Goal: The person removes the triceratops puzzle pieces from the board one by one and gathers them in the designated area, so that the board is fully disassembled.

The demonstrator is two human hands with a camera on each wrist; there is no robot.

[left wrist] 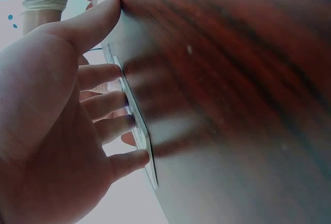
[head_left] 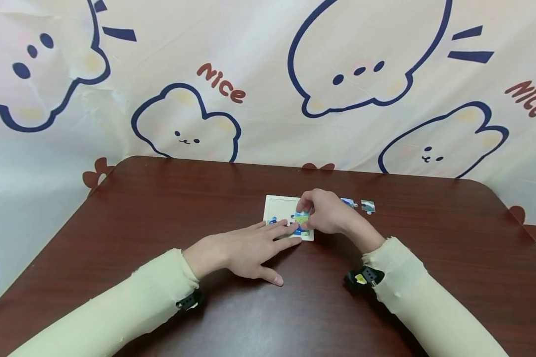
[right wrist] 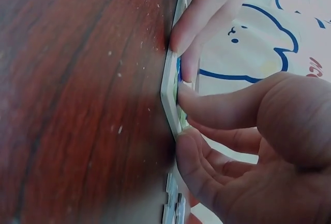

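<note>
Head view: the left hand, outspread, rests its fingertips on the near part of the puzzle tray. The right hand pinches a puzzle piece at the tray's right side.

White tray, blue and green puzzle pieces, brown grained table.

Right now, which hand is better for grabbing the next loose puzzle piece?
Probably the right hand: the loose pieces lie close to it, right of the puzzle board. The left hand is farther away, fingers spread on the board.
</note>
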